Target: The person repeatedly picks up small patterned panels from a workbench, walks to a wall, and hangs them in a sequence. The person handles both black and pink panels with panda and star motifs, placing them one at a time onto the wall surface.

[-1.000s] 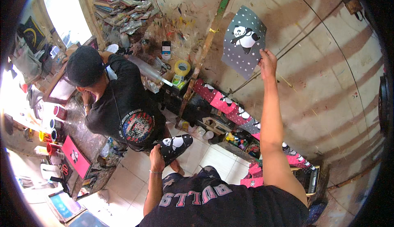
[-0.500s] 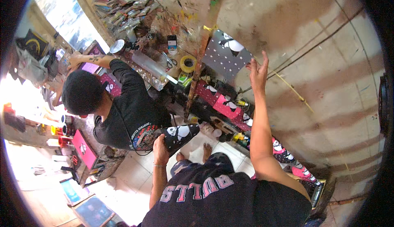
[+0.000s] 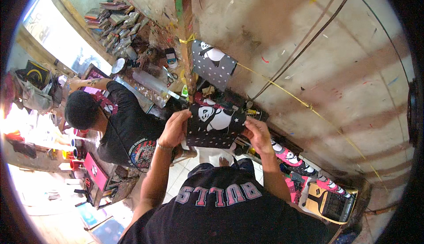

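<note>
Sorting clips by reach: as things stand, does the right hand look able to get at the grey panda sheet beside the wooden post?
Probably yes, once it lets go: the right hand holds the black panda sheet, but nothing obvious blocks the grey panda sheet ahead.

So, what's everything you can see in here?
black panda piece: one, black, centre
wooden post: one, brown, upper middle
grey panda sheet: one, grey, beside post
string: one, yellow, right of post
panda row: several, pink and black, lower right
pink panda sheet: one, pink, lower left
co-worker: one, black clothing, left
packet pile: one, mixed colours, upper left
small clutter: uncountable, mixed, left
left hand: one, bare, piece's left edge
right hand: one, bare, piece's right edge
</note>
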The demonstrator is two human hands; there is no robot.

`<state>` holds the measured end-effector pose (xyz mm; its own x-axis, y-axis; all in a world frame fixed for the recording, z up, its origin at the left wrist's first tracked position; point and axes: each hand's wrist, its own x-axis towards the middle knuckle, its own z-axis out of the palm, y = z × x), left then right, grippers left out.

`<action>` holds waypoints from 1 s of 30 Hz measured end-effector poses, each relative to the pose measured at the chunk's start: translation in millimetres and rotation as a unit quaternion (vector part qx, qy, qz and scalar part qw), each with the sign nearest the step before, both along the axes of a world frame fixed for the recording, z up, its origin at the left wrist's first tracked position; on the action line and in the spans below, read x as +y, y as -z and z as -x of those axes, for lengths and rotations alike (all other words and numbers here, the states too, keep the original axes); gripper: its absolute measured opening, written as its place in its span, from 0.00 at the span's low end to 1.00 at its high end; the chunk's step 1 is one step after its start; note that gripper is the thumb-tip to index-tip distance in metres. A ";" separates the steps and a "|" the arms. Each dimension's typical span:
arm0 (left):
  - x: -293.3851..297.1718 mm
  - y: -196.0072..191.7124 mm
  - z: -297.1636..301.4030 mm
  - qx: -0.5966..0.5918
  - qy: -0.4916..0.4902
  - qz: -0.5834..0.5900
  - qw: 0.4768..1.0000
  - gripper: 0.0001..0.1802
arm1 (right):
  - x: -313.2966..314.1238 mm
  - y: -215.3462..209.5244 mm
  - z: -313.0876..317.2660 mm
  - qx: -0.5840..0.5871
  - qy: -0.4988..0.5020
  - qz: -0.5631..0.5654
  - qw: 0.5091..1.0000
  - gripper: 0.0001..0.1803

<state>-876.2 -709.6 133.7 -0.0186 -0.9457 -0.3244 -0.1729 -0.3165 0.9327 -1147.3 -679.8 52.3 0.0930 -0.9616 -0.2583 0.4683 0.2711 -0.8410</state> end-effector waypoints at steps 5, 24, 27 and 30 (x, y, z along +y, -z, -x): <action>-89.9 -43.2 39.7 -0.146 0.165 0.225 0.949 0.15 | -26.5 -63.0 39.9 0.154 0.161 0.246 0.943 0.09; 70.3 261.7 -75.2 -0.291 -0.079 0.192 0.934 0.15 | -102.2 -24.1 25.9 0.028 0.385 0.142 0.911 0.13; 221.1 380.5 -147.7 -0.516 0.221 -0.063 0.825 0.14 | -110.9 -17.0 34.5 0.052 0.429 0.158 0.888 0.13; 381.4 454.8 -181.8 -0.485 0.214 -0.162 0.833 0.11 | -107.0 2.6 49.1 0.048 0.392 0.157 0.905 0.15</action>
<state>-694.4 -328.2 -321.1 0.0880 -0.7801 -0.6195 -0.9560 -0.2409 0.1675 -1196.3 -786.8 49.7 -0.6582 -0.7497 0.0684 0.3339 -0.3722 -0.8660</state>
